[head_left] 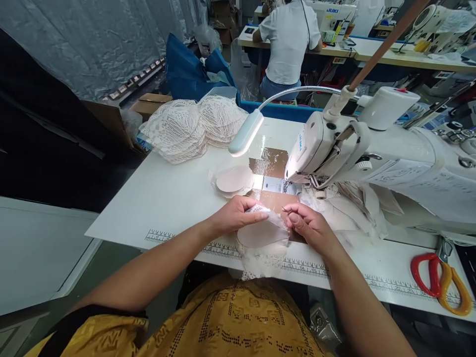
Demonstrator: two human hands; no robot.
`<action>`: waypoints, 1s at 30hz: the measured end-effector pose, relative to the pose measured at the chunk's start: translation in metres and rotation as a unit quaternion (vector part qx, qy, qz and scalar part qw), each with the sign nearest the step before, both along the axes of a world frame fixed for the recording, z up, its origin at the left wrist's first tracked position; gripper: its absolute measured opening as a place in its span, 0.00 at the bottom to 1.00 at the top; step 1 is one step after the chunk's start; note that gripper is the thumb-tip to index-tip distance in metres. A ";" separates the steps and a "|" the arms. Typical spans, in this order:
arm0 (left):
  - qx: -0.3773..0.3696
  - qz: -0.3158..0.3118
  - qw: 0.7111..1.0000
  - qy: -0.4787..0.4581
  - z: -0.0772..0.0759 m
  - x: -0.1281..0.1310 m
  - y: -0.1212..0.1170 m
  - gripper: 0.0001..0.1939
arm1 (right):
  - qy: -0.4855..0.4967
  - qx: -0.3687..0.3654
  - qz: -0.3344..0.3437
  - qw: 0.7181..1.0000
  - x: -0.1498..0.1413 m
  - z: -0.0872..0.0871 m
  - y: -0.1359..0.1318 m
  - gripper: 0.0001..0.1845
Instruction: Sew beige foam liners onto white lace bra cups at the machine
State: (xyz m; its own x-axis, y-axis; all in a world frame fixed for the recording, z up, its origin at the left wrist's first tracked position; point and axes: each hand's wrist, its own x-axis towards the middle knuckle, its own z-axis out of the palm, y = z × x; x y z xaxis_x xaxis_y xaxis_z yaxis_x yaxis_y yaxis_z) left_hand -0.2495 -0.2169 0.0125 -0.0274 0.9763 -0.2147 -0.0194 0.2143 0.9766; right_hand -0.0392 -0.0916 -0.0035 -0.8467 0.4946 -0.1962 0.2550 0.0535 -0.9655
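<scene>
My left hand [243, 214] is closed on a white lace bra cup [260, 235], with the thumb on top of its upper edge. The cup's lace trim hangs over the table's front edge. At the cup's right side my right hand [307, 224] is pinched, its fingertips close to the lace. A thin dark tip shows at those fingers; what they hold is too small to make out. Just beyond my hands is the lit needle area of a white sewing machine [334, 144]. A small pile of pale oval cup pads [234, 180] lies beyond my left hand.
Stacked lace cups [193, 124] sit at the table's far left. A lamp [247, 133] arches over the work area. More pale pieces [353, 208] lie under the machine arm. Red-and-orange-handled scissors [441, 280] rest at the right front. A person [288, 44] sits at another table ahead.
</scene>
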 end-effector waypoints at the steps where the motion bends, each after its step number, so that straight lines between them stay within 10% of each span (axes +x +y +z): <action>1: 0.004 0.001 1.000 0.004 -0.001 0.003 0.001 0.14 | -0.001 0.026 0.003 1.000 -0.001 0.002 0.000 0.19; 17: 0.047 -0.048 0.994 0.090 -0.001 0.012 0.005 0.15 | 0.007 0.110 -0.021 0.994 -0.019 0.009 -0.010 0.11; 22: 0.066 -0.013 0.931 0.358 0.024 -0.009 -0.006 0.20 | 0.009 0.206 -0.082 0.975 -0.011 0.004 -0.013 0.20; 26: 0.100 0.117 0.871 0.466 0.032 -0.041 0.009 0.17 | -0.009 0.396 0.086 0.914 -0.019 0.005 -0.027 0.17; 30: 0.006 0.097 0.863 0.496 0.017 -0.063 0.039 0.27 | -0.045 0.493 0.227 0.839 -0.024 0.009 -0.033 0.14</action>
